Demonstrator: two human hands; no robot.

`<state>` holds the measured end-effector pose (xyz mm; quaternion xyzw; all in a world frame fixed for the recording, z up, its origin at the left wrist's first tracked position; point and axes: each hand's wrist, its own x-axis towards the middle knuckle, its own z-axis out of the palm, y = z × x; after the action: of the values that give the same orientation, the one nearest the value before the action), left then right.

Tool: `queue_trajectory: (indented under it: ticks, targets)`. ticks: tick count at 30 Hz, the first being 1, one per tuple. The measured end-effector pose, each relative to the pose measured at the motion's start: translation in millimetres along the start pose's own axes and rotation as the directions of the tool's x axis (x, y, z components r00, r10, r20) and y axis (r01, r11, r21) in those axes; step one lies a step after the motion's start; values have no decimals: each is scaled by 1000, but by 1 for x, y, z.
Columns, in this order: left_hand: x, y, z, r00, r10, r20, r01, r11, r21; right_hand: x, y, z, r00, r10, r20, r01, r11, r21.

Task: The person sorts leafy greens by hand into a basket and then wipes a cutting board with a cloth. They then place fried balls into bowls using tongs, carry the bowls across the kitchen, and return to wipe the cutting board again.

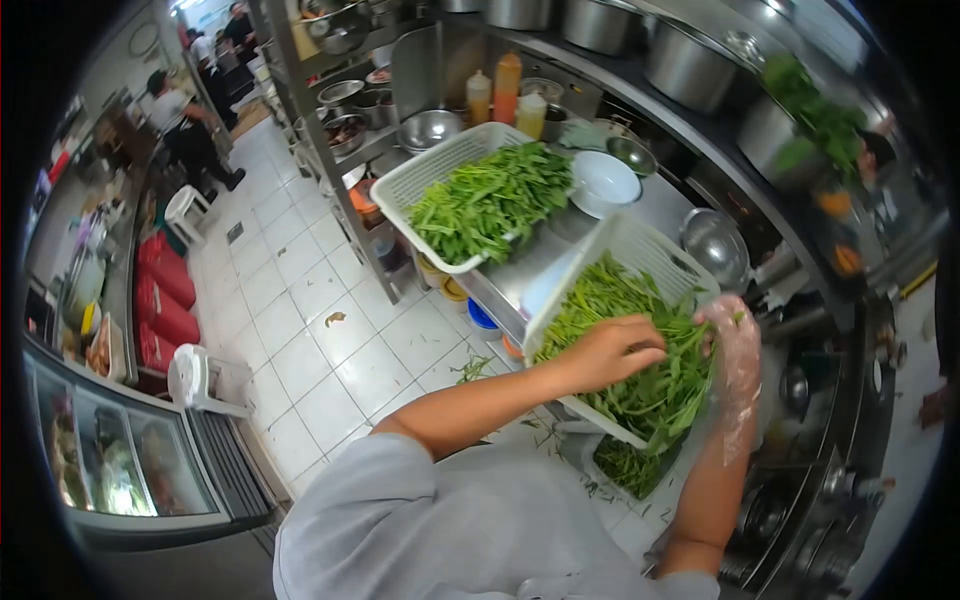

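Long-stemmed leafy greens [665, 395] fill a white slotted plastic basket [640, 237] in front of me. Over the middle of these greens is my left hand [617, 352], bare, with its fingers curled in toward the thumb. Whatever its fingertips hold, if anything, is hidden. At the basket's right side, my right hand [733, 335] wears a clear plastic glove. Its fingers are bent around some leafy stems at the edge of the pile. Below the basket, a container holds cut green stems [627, 465].
Another white basket [400, 187] of greens stands on the steel counter [520, 285], near a white bowl [605, 184] and sauce bottles [508, 85]. Pots [690, 65] line the shelf above. White stools [205, 380] and a person [185, 125] are at left. Scraps litter the tiled floor.
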<state>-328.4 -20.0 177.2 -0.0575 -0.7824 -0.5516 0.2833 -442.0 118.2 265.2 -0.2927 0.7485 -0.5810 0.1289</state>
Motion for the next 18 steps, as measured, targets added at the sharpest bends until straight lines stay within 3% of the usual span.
queue_trajectory:
  ticks: [3, 5, 7, 9, 11, 13, 15, 17, 18]
  targets:
    - [-51, -18, -79, 984, -130, -121, 135, 990, 40, 41, -38, 56, 976, -66, 207, 77, 996, -48]
    - [-98, -29, -130, 914, -377, -152, 380, 925, -9, 79, -52, 93, 935, -44, 353, 88, 990, -111]
    - [-155, -50, -164, 805, -515, -296, 494, 857, -147, 121, -58, 130, 867, -165, 471, 296, 930, -219]
    - [-208, -57, -190, 621, -688, -375, 615, 724, -311, 160, -64, 173, 754, -394, 525, 588, 761, -274]
    - [-255, -62, -207, 485, -756, -439, 701, 637, -322, 190, -79, 215, 804, -203, 558, 530, 670, -519]
    - [-285, -60, -212, 374, -782, -499, 738, 577, -351, 244, -55, 258, 761, -208, 614, 603, 577, -551]
    - [-305, -66, -211, 354, -786, -508, 736, 569, -367, 276, -46, 308, 804, 28, 594, 507, 490, -709]
    - [-316, -70, -214, 332, -785, -523, 732, 564, -381, 309, -20, 352, 748, 215, 628, 531, 374, -760]
    - [-316, -67, -216, 371, -750, -547, 759, 584, -288, 320, 0, 372, 749, 210, 629, 533, 374, -759]
